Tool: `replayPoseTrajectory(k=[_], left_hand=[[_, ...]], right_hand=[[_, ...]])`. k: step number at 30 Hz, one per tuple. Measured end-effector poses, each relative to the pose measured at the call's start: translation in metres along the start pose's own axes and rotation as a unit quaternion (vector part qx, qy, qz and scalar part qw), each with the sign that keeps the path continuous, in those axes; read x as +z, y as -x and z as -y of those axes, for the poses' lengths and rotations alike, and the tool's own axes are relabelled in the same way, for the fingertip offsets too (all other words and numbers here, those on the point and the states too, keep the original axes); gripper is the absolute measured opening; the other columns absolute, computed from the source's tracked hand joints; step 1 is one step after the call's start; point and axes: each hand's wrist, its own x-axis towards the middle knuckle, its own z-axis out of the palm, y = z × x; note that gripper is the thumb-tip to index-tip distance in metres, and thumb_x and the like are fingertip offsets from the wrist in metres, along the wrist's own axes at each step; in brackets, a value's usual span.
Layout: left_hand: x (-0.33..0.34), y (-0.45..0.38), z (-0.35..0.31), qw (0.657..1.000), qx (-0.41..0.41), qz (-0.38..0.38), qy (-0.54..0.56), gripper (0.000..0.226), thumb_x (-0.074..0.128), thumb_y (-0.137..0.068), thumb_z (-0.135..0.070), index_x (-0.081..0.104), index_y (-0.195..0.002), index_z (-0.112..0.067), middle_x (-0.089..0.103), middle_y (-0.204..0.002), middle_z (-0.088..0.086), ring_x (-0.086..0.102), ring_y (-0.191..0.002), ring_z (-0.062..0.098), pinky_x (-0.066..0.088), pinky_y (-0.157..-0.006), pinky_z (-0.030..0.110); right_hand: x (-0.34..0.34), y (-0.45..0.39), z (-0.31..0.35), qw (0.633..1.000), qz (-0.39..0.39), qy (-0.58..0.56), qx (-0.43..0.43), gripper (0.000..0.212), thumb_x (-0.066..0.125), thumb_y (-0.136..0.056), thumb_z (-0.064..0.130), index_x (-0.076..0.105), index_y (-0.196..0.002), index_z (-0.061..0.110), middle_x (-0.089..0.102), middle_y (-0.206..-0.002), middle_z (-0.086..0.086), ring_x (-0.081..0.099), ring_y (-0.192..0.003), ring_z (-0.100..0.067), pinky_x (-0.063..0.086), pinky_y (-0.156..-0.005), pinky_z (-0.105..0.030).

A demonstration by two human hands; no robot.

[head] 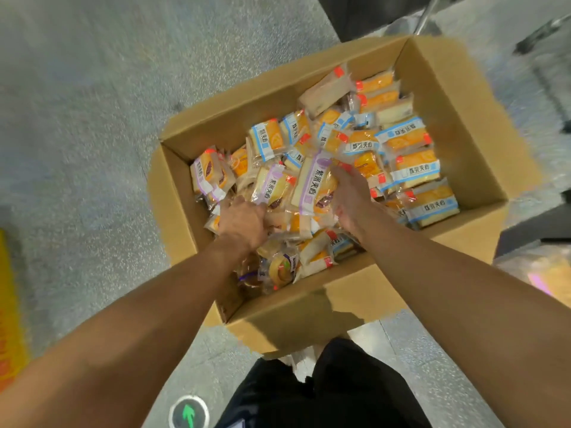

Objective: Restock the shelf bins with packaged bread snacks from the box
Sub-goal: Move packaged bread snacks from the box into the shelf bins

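An open cardboard box (457, 97) stands on the floor, filled with several clear-wrapped bread snacks with blue or purple labels. Both my hands are inside it. My left hand (241, 222) is buried among the packs at the box's near left, its fingers curled round a purple-labelled pack (272, 188). My right hand (349, 196) grips a longer purple-labelled bread pack (315, 186) from its right side. The two packs stand tilted up between my hands. Blue-labelled packs (414, 168) fill the box's right half.
The box sits on a speckled grey floor (92, 118). A yellow object (9, 304) lies at the left edge, and dark metal framing (537, 35) stands at the upper right. My dark trousers (324, 387) and a green arrow floor mark (189, 413) are below.
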Motion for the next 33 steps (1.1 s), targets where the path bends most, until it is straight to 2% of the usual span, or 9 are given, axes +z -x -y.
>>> replayPoseTrajectory(k=[4, 9, 10, 12, 14, 20, 25, 29, 33], left_hand=[[-0.037, 0.030, -0.019, 0.996, 0.043, -0.035, 0.072, 0.028, 0.054, -0.094, -0.041, 0.056, -0.114, -0.022, 0.065, -0.106, 0.006, 0.061, -0.101, 0.032, 0.052, -0.084, 0.042], [-0.085, 0.067, -0.072, 0.981, 0.137, -0.085, 0.110, 0.026, 0.062, -0.088, -0.039, 0.056, -0.107, -0.022, 0.063, -0.107, 0.007, 0.061, -0.100, 0.032, 0.051, -0.074, 0.037], [-0.096, 0.075, -0.087, 0.978, 0.153, -0.091, 0.110, 0.027, 0.062, -0.089, -0.039, 0.056, -0.107, -0.020, 0.063, -0.106, 0.007, 0.061, -0.099, 0.032, 0.050, -0.072, 0.035], [-0.121, 0.092, -0.122, 0.972, 0.184, -0.108, 0.103, 0.029, 0.061, -0.090, -0.042, 0.058, -0.107, -0.019, 0.065, -0.104, 0.007, 0.062, -0.095, 0.032, 0.052, -0.071, 0.035], [-0.147, 0.112, -0.164, 0.966, 0.213, -0.123, 0.083, 0.028, 0.062, -0.089, -0.043, 0.059, -0.105, -0.021, 0.065, -0.100, 0.008, 0.062, -0.093, 0.033, 0.050, -0.068, 0.033], [-0.210, 0.172, -0.311, 0.938, 0.294, -0.174, 0.057, 0.025, 0.066, -0.086, -0.042, 0.065, -0.102, -0.023, 0.070, -0.106, 0.008, 0.066, -0.100, 0.032, 0.050, -0.075, 0.033], [-0.247, 0.214, -0.445, 0.918, 0.338, -0.188, 0.085, 0.022, 0.065, -0.082, -0.042, 0.054, -0.079, -0.023, 0.067, -0.083, 0.003, 0.065, -0.082, 0.030, 0.038, -0.056, 0.028], [-0.280, 0.248, -0.545, 0.906, 0.362, -0.195, 0.104, 0.019, 0.065, -0.084, -0.038, 0.060, -0.085, -0.020, 0.065, -0.079, 0.002, 0.062, -0.070, 0.024, 0.047, -0.056, 0.030], [-0.313, 0.270, -0.624, 0.885, 0.389, -0.220, 0.131, 0.015, 0.065, -0.088, -0.033, 0.060, -0.085, -0.020, 0.064, -0.080, 0.005, 0.059, -0.062, 0.019, 0.036, -0.046, 0.027]], right_hand=[[-0.028, 0.054, 0.012, 0.999, -0.051, -0.010, -0.010, 0.012, 0.065, -0.095, 0.038, 0.067, -0.096, 0.026, 0.072, -0.108, -0.013, 0.069, -0.092, -0.030, 0.057, -0.079, -0.050], [-0.091, 0.134, 0.029, 0.994, -0.060, -0.074, -0.054, 0.033, 0.069, -0.094, 0.037, 0.069, -0.107, 0.007, 0.073, -0.105, -0.018, 0.070, -0.092, -0.030, 0.055, -0.088, -0.062], [-0.104, 0.153, 0.034, 0.993, -0.065, -0.084, -0.051, 0.030, 0.069, -0.094, 0.037, 0.070, -0.104, 0.008, 0.075, -0.098, -0.014, 0.072, -0.086, -0.027, 0.058, -0.084, -0.059], [-0.136, 0.187, 0.045, 0.989, -0.080, -0.112, -0.059, 0.024, 0.064, -0.098, 0.031, 0.067, -0.087, 0.010, 0.073, -0.070, -0.002, 0.069, -0.059, -0.016, 0.062, -0.062, -0.042], [-0.172, 0.216, 0.054, 0.981, -0.130, -0.123, -0.080, 0.027, 0.062, -0.100, 0.027, 0.063, -0.077, 0.012, 0.066, -0.058, -0.001, 0.063, -0.047, -0.014, 0.058, -0.049, -0.036], [-0.319, 0.298, 0.076, 0.943, -0.278, -0.089, -0.161, 0.029, 0.064, -0.097, 0.034, 0.068, -0.079, 0.012, 0.066, -0.070, -0.008, 0.062, -0.058, -0.018, 0.052, -0.058, -0.032], [-0.458, 0.369, 0.102, 0.881, -0.409, -0.003, -0.237, 0.036, 0.065, -0.092, 0.043, 0.062, -0.069, 0.016, 0.061, -0.067, -0.001, 0.056, -0.065, -0.019, 0.046, -0.069, -0.039], [-0.556, 0.415, 0.124, 0.840, -0.468, 0.039, -0.270, 0.032, 0.062, -0.095, 0.043, 0.068, -0.091, 0.013, 0.069, -0.087, -0.004, 0.063, -0.080, -0.021, 0.048, -0.074, -0.037], [-0.632, 0.442, 0.147, 0.807, -0.513, 0.106, -0.275, 0.028, 0.056, -0.099, 0.040, 0.065, -0.106, 0.014, 0.066, -0.095, -0.002, 0.062, -0.093, -0.025, 0.041, -0.073, -0.032]])
